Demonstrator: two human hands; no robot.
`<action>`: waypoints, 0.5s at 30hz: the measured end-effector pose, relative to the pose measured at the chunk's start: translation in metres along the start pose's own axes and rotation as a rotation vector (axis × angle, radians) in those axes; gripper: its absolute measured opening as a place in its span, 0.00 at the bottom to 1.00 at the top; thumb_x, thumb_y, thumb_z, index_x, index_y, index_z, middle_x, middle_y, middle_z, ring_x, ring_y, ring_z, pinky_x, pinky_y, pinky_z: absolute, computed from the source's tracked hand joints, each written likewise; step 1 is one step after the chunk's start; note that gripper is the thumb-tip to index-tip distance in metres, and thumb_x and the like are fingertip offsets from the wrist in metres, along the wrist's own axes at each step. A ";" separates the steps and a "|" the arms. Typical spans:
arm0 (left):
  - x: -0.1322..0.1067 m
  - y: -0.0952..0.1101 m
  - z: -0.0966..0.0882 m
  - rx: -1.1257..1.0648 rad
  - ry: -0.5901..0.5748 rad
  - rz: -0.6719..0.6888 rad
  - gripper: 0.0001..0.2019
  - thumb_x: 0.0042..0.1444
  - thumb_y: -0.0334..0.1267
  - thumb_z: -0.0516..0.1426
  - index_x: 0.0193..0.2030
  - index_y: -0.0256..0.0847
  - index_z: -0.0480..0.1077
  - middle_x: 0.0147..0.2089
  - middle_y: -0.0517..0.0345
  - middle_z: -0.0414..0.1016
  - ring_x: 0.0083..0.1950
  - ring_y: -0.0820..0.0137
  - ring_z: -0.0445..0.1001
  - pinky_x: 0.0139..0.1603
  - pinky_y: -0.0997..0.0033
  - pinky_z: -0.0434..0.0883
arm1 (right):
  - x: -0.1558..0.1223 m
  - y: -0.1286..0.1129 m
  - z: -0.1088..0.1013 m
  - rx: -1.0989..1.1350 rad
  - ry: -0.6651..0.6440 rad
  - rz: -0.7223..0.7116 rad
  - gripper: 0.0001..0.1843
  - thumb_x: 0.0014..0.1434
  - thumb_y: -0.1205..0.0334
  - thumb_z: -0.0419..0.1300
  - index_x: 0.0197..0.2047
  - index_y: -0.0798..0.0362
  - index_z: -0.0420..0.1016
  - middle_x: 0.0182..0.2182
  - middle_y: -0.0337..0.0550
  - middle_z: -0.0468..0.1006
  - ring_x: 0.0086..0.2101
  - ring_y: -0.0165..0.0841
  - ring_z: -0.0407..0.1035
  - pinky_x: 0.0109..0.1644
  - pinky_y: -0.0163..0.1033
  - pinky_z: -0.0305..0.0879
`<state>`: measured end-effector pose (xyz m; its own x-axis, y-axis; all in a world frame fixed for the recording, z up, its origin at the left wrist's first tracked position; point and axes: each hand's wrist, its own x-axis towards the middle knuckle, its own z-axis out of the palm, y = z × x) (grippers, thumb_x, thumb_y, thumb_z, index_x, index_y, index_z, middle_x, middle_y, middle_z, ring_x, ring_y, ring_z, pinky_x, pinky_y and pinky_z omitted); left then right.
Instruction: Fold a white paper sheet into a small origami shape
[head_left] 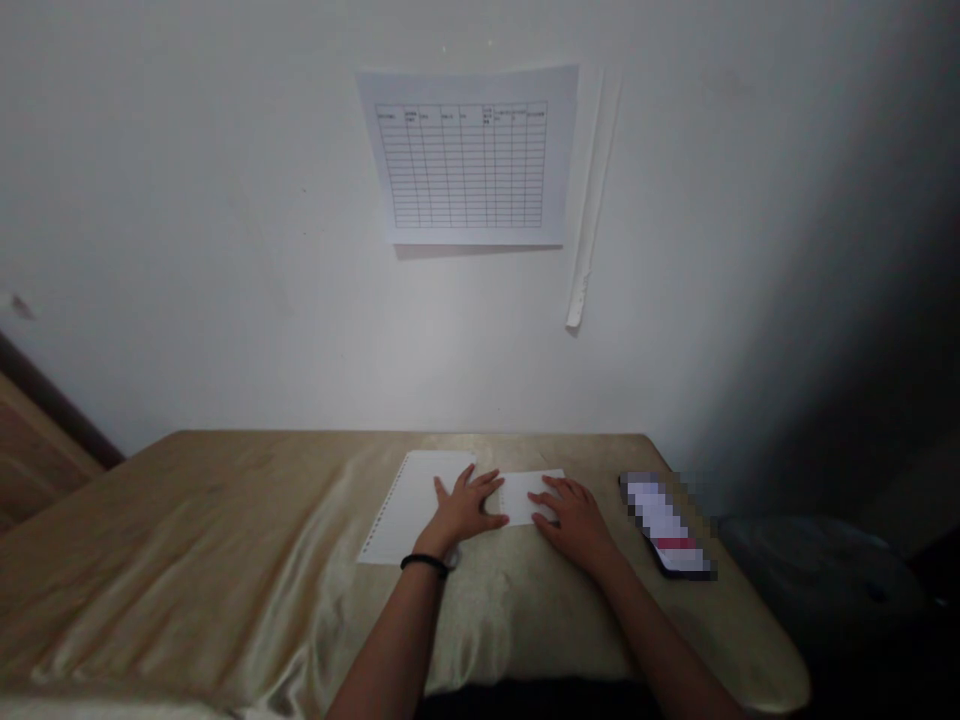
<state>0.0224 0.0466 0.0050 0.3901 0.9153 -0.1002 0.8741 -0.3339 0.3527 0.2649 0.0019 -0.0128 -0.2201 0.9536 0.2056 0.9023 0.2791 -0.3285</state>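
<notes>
Head | left grip (461, 512), right grip (576, 520) spread wide | sheets (409, 505) beneath | phone (666, 525) nearby (wall chart (466, 165))

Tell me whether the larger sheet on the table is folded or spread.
Spread: the larger sheet lies flat, its holed left edge in full view; the left hand covers part of its right side.

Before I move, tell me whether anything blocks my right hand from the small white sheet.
Nothing visible does: the right hand reaches over the right side of the small white sheet. The phone lies farther right, out of the way.
</notes>
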 end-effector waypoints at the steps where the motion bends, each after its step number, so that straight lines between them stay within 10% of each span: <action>1: 0.000 0.000 0.000 0.001 -0.004 0.001 0.39 0.51 0.63 0.60 0.70 0.63 0.58 0.76 0.62 0.51 0.77 0.43 0.37 0.59 0.11 0.29 | 0.000 -0.002 0.000 -0.002 0.005 0.011 0.21 0.62 0.50 0.59 0.58 0.36 0.74 0.64 0.39 0.67 0.63 0.41 0.57 0.69 0.50 0.48; 15: 0.004 -0.006 -0.005 0.040 -0.138 0.005 0.44 0.50 0.57 0.60 0.73 0.64 0.48 0.78 0.65 0.43 0.78 0.43 0.30 0.59 0.13 0.25 | 0.001 -0.009 0.002 -0.004 0.037 0.042 0.23 0.59 0.45 0.62 0.56 0.40 0.75 0.63 0.43 0.69 0.63 0.44 0.58 0.68 0.51 0.49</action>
<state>0.0169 0.0535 0.0072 0.4282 0.8747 -0.2270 0.8818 -0.3495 0.3166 0.2557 0.0007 -0.0113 -0.1679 0.9596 0.2258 0.9120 0.2381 -0.3339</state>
